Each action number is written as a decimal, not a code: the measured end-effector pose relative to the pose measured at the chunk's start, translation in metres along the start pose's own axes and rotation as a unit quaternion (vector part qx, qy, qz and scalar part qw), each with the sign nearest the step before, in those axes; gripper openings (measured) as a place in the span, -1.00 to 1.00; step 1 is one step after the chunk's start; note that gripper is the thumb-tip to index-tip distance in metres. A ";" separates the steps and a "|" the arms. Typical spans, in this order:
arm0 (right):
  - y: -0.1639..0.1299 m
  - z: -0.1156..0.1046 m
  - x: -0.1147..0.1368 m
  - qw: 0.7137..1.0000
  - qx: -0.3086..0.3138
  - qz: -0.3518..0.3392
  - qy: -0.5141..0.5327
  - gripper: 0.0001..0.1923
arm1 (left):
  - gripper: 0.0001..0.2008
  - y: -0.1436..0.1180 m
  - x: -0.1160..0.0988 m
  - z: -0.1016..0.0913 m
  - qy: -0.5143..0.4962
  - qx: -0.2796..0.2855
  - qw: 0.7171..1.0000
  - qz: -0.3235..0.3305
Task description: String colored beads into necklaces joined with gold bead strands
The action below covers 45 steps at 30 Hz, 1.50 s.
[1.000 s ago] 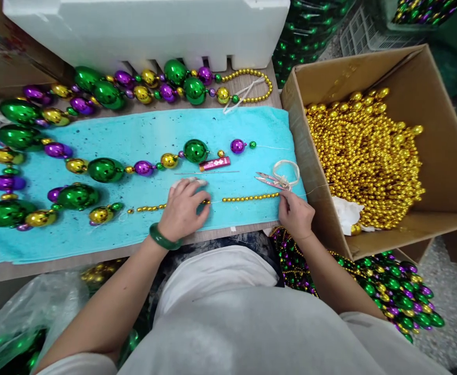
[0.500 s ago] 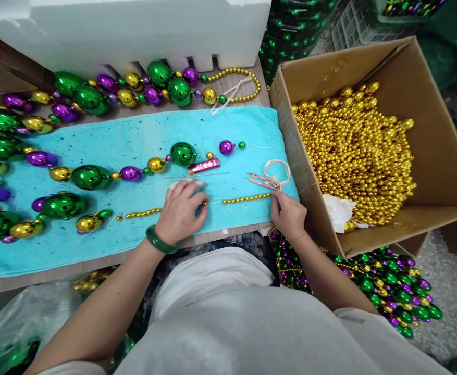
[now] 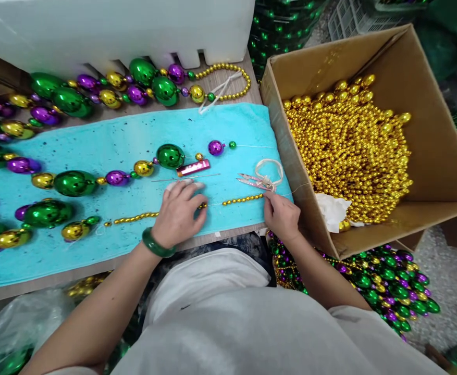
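Observation:
My left hand (image 3: 179, 213), a green bangle on its wrist, rests on the blue towel (image 3: 142, 130) with thumb and forefinger closed on a strand of gold beads (image 3: 136, 217). A short bare length of thread shows right of that thumb, followed by a row of gold beads (image 3: 244, 199). At the row's right end, my right hand (image 3: 283, 214) pinches the strand. Thin thread leads on from there toward the box. Just above my right fingers lie small scissors (image 3: 251, 180) with a white cord loop (image 3: 270, 171). Above my left fingers are a long needle (image 3: 189, 177) and a pink lighter (image 3: 193, 167).
A cardboard box (image 3: 330, 247) full of gold bead strands (image 3: 349, 156) stands at the right. Large green, purple and gold bead garlands (image 3: 74, 182) lie leftward and along the back by a white foam box (image 3: 114, 36). More garlands (image 3: 396, 286) are piled at lower right.
The view has swung slightly to the right. My hands are a little closer together, and fewer gold beads show between them. Both keep hold of the strand.

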State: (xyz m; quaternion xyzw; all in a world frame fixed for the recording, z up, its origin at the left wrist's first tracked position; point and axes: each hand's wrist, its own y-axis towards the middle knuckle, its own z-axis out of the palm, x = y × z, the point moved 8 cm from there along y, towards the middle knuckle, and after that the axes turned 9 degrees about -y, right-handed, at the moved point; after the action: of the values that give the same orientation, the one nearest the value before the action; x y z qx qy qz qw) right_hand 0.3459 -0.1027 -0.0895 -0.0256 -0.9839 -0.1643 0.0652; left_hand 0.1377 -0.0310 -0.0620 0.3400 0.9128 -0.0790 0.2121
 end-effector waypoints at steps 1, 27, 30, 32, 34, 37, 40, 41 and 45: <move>0.000 0.000 0.000 1.000 -0.002 -0.001 0.002 -0.78 | -0.81 0.001 -0.003 0.001 -0.001 0.000 1.000 0.002; 0.002 0.003 0.001 0.999 0.034 0.003 0.013 -0.76 | -0.80 0.030 -0.038 0.021 -0.021 0.004 0.999 0.030; 0.002 0.004 0.000 0.999 0.042 0.006 0.018 -0.76 | -0.75 0.033 -0.046 0.025 -0.034 0.007 0.999 0.035; 0.001 0.005 0.000 0.999 0.046 0.004 0.020 -0.76 | -0.75 0.039 -0.055 0.032 -0.042 0.006 0.998 0.047; 0.001 0.005 0.000 0.998 0.050 0.003 0.021 -0.75 | -0.78 0.046 -0.063 0.038 -0.041 0.003 0.998 0.054; 0.000 0.007 0.000 0.998 0.054 0.001 0.022 -0.75 | -0.80 0.052 -0.069 0.044 -0.019 0.000 0.998 0.062; 0.000 0.007 0.000 0.998 0.049 0.003 0.024 -0.76 | -0.80 0.054 -0.072 0.042 0.003 -0.004 0.998 0.070; 0.001 0.006 0.000 0.998 0.051 0.004 0.025 -0.76 | -0.79 0.054 -0.073 0.041 0.006 -0.005 0.997 0.075; 0.004 0.001 0.002 0.996 0.093 0.004 0.016 -0.76 | -0.79 0.054 -0.077 0.038 0.007 -0.008 0.995 0.095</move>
State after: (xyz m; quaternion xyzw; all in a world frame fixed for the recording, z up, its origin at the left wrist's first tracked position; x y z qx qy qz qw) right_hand 0.3443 -0.0990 -0.0885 -0.0210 -0.9936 -0.0723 0.0841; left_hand 0.2378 -0.0466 -0.0618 0.4241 0.8784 -0.0492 0.2146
